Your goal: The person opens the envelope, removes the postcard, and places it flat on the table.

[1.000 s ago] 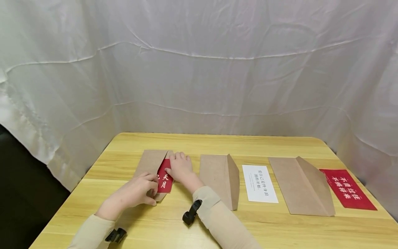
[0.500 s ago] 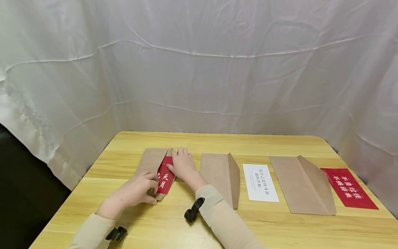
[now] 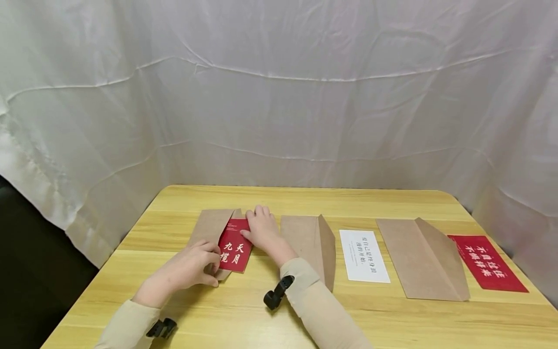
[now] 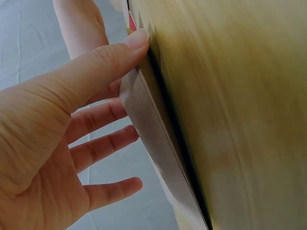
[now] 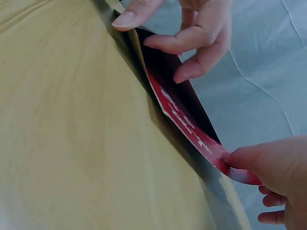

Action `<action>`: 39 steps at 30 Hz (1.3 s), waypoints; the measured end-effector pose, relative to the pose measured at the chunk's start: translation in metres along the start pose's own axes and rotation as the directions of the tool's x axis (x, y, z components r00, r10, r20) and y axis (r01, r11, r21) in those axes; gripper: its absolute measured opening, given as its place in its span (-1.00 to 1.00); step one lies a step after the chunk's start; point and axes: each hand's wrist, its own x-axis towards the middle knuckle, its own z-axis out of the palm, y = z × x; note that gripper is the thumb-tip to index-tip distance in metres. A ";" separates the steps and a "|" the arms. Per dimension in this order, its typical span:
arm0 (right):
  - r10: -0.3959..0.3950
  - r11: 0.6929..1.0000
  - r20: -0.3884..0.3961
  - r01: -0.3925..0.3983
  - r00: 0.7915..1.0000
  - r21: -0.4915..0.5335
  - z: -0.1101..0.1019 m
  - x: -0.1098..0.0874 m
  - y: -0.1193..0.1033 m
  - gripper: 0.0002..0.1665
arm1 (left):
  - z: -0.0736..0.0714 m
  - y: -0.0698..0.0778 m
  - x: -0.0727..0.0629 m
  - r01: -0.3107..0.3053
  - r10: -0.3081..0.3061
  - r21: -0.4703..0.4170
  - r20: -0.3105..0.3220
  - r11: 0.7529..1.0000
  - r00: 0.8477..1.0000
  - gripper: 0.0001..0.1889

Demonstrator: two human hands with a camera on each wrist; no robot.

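At the table's left, a brown paper envelope [image 3: 211, 225] lies with its mouth facing right and held apart. My left hand [image 3: 192, 266] grips its near edge; in the right wrist view the thumb is at the outer edge and a fingertip reaches the opening. A red card [image 3: 235, 247] with white characters sits partly inside, its right part showing. My right hand [image 3: 266, 232] pinches the card's far right edge between thumb and fingers, as the right wrist view shows. There the card [image 5: 184, 122] bends slightly near the thumb. The card's left part is hidden inside the envelope.
Further right on the wooden table [image 3: 305, 325] lie a second brown envelope [image 3: 301, 242], a white card [image 3: 364, 256], a third brown envelope [image 3: 418, 259] with its flap spread, and another red card [image 3: 488, 261]. A pale curtain [image 3: 279, 97] hangs behind the table.
My right hand has moved right with the red card, and more of its printed face shows outside the envelope. The left hand stays at the envelope's near edge.
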 end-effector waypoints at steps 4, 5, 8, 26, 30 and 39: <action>0.007 0.999 0.010 -0.007 1.000 0.035 -0.002 0.000 0.005 -0.48 | 0.000 0.000 -0.001 0.017 -0.017 0.011 0.003 1.000 1.000 -0.63; 0.011 0.999 0.016 -0.011 1.000 0.039 -0.003 0.000 0.006 -0.48 | 0.000 -0.001 -0.001 0.019 -0.019 0.013 0.004 1.000 1.000 -0.62; 0.013 0.999 0.029 -0.014 1.000 0.052 -0.005 0.000 0.009 -0.48 | 0.000 0.000 -0.001 0.025 -0.025 0.017 0.007 1.000 1.000 -0.63; 0.050 0.985 0.075 -0.062 0.996 0.163 -0.019 -0.001 0.037 -0.53 | 0.001 -0.009 -0.002 -0.003 0.003 0.011 -0.015 1.000 1.000 -0.63; 0.052 0.981 0.081 -0.066 0.995 0.183 -0.021 -0.002 0.041 -0.55 | 0.003 -0.012 -0.003 -0.015 0.015 0.002 -0.020 1.000 1.000 -0.63; 0.061 0.978 0.093 -0.078 0.994 0.195 -0.020 -0.002 0.046 -0.54 | 0.002 -0.019 -0.004 -0.007 0.007 -0.063 0.000 0.998 1.000 -0.64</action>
